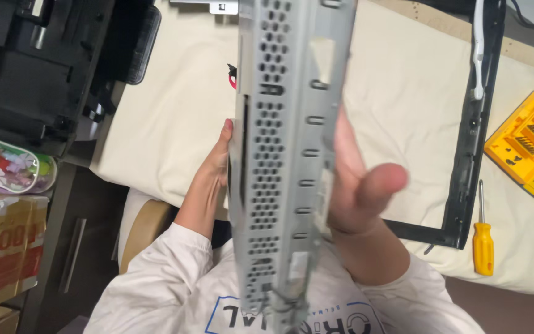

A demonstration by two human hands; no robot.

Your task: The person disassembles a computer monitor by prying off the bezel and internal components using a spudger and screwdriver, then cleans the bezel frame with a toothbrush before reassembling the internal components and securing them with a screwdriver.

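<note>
A long grey perforated metal panel (285,154) stands on edge in front of me, running from the top of the view down to my chest. My left hand (208,182) grips its left edge, fingers behind the panel and the thumb tip showing at the side. My right hand (360,179) presses against its right side, with the thumb sticking out and blurred. A small red part (232,77) peeks out behind the panel's left edge.
A cream cloth (174,105) covers the table. A black rectangular frame (471,136) lies at the right, with a yellow-handled screwdriver (483,238) and a yellow bit case (529,145) beyond it. A black device (38,68) sits at the upper left, cardboard boxes (1,247) at the lower left.
</note>
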